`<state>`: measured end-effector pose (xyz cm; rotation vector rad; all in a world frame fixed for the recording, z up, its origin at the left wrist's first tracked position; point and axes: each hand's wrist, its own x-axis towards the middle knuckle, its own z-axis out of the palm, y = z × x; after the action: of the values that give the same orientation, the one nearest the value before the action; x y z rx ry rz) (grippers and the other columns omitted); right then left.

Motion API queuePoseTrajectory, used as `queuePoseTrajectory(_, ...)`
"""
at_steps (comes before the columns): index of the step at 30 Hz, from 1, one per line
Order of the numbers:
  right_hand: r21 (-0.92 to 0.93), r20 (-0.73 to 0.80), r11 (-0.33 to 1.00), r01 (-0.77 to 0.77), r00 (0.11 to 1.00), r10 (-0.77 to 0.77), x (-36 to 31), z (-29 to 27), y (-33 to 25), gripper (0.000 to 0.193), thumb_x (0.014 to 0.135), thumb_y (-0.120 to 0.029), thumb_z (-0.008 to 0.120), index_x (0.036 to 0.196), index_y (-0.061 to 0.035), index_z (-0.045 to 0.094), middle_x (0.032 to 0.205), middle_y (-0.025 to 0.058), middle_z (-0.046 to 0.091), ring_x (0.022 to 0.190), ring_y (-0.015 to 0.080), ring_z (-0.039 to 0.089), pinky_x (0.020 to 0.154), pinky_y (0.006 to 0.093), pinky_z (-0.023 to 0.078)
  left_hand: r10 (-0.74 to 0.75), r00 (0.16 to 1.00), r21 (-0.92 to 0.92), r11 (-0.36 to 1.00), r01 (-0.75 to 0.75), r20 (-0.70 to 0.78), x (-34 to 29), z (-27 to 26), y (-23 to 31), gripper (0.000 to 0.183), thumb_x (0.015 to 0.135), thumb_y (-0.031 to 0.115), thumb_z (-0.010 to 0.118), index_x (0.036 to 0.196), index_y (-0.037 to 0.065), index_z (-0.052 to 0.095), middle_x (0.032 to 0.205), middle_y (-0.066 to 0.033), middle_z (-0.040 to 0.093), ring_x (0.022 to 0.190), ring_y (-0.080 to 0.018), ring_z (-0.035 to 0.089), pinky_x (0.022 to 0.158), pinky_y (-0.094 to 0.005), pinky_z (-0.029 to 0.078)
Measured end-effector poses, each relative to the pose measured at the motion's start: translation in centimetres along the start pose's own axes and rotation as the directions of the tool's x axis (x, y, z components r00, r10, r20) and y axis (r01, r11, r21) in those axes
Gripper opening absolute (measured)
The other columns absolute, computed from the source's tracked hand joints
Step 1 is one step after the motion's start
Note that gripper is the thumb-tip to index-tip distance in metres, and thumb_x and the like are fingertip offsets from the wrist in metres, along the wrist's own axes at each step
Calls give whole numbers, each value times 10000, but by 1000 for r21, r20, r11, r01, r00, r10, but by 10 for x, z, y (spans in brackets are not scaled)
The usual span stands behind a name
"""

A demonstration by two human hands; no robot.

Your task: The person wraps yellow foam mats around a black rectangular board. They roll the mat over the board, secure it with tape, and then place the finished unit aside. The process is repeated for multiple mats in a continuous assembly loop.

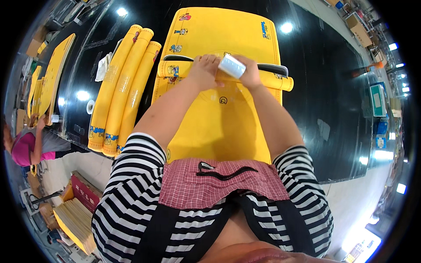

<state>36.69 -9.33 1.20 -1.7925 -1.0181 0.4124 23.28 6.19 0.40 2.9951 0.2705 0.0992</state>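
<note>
A stack of flat yellow mats (226, 37) with small cartoon prints lies in front of me on a black table. Across it rests a rolled yellow mat (277, 82), its dark underside showing along the far edge. My left hand (205, 71) is closed over the middle of this roll. In my right hand (250, 74) I grip a roll of clear tape (233, 66), tilted just above the rolled mat and close to my left fingers. Whether a strip of tape runs from it to the mat cannot be made out.
Three rolled yellow mats (120, 94) wrapped in clear tape lie side by side on the left. Near them are a white cloth (103, 67) and a small white ring (90, 106). At far left, another person (33, 147) stands by more yellow mats (56, 74). The black table (324, 96) extends right.
</note>
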Motion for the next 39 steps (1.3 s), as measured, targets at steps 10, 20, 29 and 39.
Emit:
queuePoseTrajectory(10,-260,-4,887,381,918,-396,-25,11,6,436,800,-54,781,1234,-57,737,1261,129,735,1214,393,663,1085,463,504,220,976,-164,962,-217,1,49,8,-44,630,775,332,882,1314,142,616,1227,-114,675,1183,-342,629,992,-437,516)
queuePoseTrajectory(20,89,-272,910,-406,869,414,-236,-103,15,278,940,40,572,1190,-17,677,1192,163,684,1029,234,707,786,360,631,99,994,-306,948,-83,37,37,1,-22,607,786,471,864,1200,71,674,1202,-175,711,1092,-399,674,953,-485,529)
queuePoseTrajectory(29,161,-359,608,-777,528,770,-331,-207,65,339,941,-227,489,1116,37,611,668,133,678,550,207,677,492,274,468,-217,926,-655,657,373,309,-116,-35,26,800,854,509,809,1388,-30,556,1311,-263,662,1224,-385,645,1023,-445,511)
queuePoseTrajectory(39,156,-508,656,-738,510,694,-353,-200,90,386,1015,-362,495,1061,0,621,647,84,636,516,174,617,482,300,408,-661,747,-447,691,569,-71,-257,-180,-39,750,901,433,778,1476,32,510,1474,-226,573,1355,-369,568,1154,-427,429)
